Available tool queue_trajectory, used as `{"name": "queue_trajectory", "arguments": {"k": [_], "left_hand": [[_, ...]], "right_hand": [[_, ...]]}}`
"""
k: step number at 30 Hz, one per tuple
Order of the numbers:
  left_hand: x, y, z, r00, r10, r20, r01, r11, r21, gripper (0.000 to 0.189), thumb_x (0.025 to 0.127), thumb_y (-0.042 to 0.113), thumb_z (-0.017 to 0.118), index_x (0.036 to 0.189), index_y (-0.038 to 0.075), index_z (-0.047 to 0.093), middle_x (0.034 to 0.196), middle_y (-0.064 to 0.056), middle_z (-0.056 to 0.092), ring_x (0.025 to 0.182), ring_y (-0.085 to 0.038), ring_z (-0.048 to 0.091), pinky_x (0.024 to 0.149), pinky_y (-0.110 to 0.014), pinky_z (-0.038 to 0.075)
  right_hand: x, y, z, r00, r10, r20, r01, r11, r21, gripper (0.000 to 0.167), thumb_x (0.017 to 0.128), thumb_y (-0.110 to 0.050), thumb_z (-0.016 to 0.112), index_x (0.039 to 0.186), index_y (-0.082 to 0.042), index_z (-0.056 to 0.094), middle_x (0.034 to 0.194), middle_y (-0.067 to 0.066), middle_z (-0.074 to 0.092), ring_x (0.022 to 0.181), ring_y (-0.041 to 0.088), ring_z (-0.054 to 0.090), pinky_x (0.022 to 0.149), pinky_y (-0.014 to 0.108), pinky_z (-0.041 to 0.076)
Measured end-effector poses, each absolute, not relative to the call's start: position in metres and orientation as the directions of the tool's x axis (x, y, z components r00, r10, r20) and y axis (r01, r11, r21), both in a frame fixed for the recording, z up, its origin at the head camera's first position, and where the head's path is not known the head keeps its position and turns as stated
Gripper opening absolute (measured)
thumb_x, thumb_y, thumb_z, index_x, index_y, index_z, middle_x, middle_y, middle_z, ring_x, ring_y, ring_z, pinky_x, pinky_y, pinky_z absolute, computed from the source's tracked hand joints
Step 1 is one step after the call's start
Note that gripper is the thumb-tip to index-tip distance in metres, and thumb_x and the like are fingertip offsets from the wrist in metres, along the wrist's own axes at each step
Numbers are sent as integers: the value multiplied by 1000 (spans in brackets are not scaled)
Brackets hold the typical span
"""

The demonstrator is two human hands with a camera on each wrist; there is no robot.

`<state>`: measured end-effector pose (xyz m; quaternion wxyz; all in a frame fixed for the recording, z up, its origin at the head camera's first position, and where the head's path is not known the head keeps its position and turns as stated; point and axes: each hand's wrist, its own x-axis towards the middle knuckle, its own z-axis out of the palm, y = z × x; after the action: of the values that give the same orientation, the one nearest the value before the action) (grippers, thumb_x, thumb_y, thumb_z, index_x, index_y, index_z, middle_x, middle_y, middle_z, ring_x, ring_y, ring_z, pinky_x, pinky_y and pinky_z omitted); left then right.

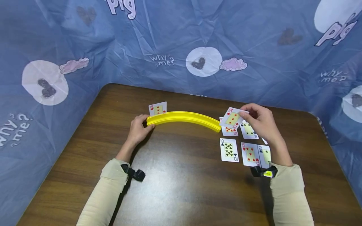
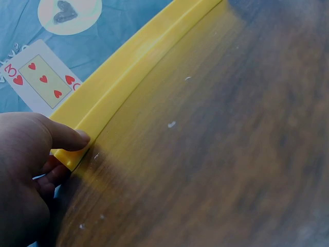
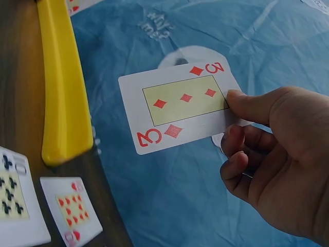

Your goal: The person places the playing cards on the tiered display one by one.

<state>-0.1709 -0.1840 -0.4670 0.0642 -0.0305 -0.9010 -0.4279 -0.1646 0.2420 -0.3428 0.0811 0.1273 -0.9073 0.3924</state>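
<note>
A curved yellow card holder point(image 1: 183, 116) stands on the table. At its left end my left hand point(image 1: 138, 129) grips it, thumb on the near side in the left wrist view. The three of hearts point(image 2: 43, 77) stands upright in the holder near that hand. Between thumb and fingers my right hand point(image 3: 280, 154) pinches the three of diamonds point(image 3: 177, 108), held up and tilted near the holder's right end. Below it lie the ten of hearts point(image 1: 229, 131), partly covered in the head view, and a four of clubs point(image 1: 249, 130).
Nearer on the brown wooden table point(image 1: 181, 175) lie the ten of clubs point(image 1: 229, 150), the five of hearts point(image 1: 250, 154) and the two of clubs point(image 1: 265, 156). Another card shows partly behind the right wrist. A blue printed cloth point(image 1: 169, 40) hangs behind the table.
</note>
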Motion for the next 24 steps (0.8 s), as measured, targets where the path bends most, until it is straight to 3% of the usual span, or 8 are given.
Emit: {"name": "queue_trajectory", "arguments": {"k": [12, 24], "left_hand": [[-172, -184, -467, -990, -2, 141, 109, 625, 773, 36, 85, 7, 74, 118, -5, 66, 115, -25, 67, 106, -39, 56, 96, -50, 41], [-172, -185, -469, -987, -6, 158, 120, 628, 769, 37, 83, 6, 75, 117, -5, 67, 114, -25, 68, 106, -39, 57, 96, -51, 42]], "right_hand": [[-178, 201, -340, -924, -256, 283, -382, 602, -702, 18, 95, -18, 67, 105, -3, 70, 84, 12, 67, 68, 10, 51, 61, 19, 41], [-191, 160, -347, -912, -310, 268, -403, 559, -725, 17, 97, -18, 64, 106, -4, 71, 85, 10, 66, 68, 14, 49, 61, 21, 40]]}}
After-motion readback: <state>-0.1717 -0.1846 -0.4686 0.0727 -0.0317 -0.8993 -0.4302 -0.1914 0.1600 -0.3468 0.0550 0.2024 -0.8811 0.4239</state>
